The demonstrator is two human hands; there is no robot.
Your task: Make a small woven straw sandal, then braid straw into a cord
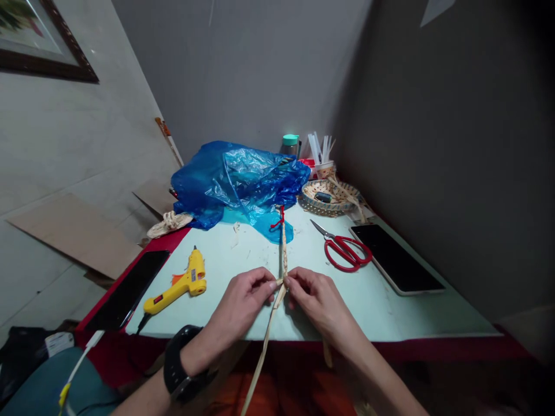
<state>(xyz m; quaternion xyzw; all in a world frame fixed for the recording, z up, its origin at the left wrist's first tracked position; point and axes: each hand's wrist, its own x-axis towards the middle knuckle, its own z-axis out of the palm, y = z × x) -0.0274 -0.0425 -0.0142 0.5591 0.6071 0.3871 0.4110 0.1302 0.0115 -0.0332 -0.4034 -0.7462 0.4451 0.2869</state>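
My left hand (243, 300) and my right hand (314, 300) meet over the near edge of a pale mat (381, 300), both pinching a plaited tan straw strip (283, 248). The plaited part runs away from me and ends in a red tie (280, 218). Loose flat strands (262, 352) hang down from my fingers toward my lap. A black watch sits on my left wrist (180, 370).
A yellow glue gun (180, 286) lies left of my hands, red scissors (344, 248) to the right. Dark phones lie at left (130, 289) and right (396, 257). A blue plastic bag (238, 179), woven tray (329, 196), cup of sticks (323, 159) stand behind.
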